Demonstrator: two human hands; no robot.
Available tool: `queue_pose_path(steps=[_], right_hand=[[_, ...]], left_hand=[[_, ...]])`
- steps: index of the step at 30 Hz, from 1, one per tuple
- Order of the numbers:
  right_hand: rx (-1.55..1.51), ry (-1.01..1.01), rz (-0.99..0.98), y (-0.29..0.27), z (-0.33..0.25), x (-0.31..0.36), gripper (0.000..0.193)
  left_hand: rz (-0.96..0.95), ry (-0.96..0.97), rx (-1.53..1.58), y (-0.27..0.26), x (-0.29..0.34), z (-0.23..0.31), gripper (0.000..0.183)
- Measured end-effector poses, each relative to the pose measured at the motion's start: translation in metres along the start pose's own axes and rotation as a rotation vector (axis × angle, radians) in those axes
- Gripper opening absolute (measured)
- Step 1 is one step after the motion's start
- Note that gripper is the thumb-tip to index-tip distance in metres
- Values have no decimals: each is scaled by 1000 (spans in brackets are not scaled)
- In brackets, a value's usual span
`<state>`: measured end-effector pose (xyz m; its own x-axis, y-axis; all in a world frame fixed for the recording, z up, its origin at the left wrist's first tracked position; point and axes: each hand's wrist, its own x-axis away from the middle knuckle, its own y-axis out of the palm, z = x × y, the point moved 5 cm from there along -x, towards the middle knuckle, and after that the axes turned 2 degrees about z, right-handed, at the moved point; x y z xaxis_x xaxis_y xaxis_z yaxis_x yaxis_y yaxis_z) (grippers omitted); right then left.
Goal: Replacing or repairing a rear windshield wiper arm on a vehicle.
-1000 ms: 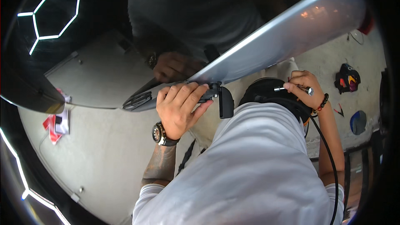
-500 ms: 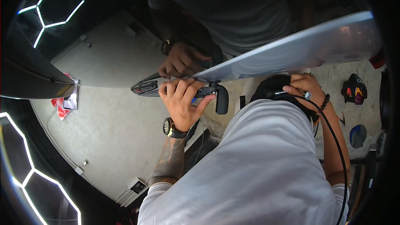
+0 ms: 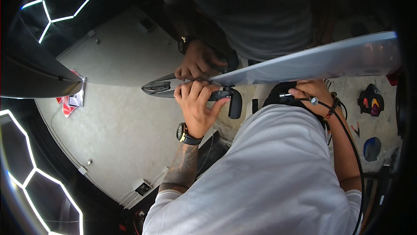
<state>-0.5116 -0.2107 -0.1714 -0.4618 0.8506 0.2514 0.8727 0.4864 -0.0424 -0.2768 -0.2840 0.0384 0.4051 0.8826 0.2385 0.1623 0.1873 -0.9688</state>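
My left hand (image 3: 196, 106), with a watch at the wrist, is closed around a black fitting (image 3: 217, 95) at the narrow end of a glossy panel. Its fingers curl over the dark edge and its thumb presses near the joint. A black paddle-shaped pad (image 3: 235, 104) hangs from that fitting. At waist height my right hand (image 3: 320, 93) is closed on a black hose (image 3: 343, 126) with a round metal fitting (image 3: 314, 100). A short metal end piece (image 3: 285, 95) sticks out past its thumb. The silver panel (image 3: 312, 62) partly covers its fingers.
Dark glossy glass (image 3: 260, 13) above the panel mirrors my arms and shirt. A black curved body part (image 3: 34, 74) stands at the left. A black item with bright patches (image 3: 371, 100) and a blue-black oval pad (image 3: 372, 149) lie at the right. Red-and-white material (image 3: 69, 104) lies farther left.
The view has shifted a little, and the panel's far right end sits lower in it. Both hands keep their holds, the left on the black fitting, the right on the hose.
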Motion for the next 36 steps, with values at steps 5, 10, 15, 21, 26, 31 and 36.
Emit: queue_pose_path(steps=[5,10,15,21,26,31,36], right_hand=[[-6,-118,186,7,-12,-4,29],[83,-84,17,19,-55,-13,24],[234,-209,90,48,-83,-12,39],[318,-251,309,68,-113,-14,41],[20,-235,670,81,-125,-33,43],[49,-224,700,82,-125,-40,48],[216,-100,797,76,-129,-44,57]], left_hand=[[25,22,32,-6,-3,-1,41],[108,69,70,-7,-1,-1,43],[289,209,166,-8,5,-1,44],[705,316,333,-16,67,-36,31],[724,196,509,34,124,-72,23],[679,136,641,88,173,-90,18],[494,96,749,139,197,-97,16]])
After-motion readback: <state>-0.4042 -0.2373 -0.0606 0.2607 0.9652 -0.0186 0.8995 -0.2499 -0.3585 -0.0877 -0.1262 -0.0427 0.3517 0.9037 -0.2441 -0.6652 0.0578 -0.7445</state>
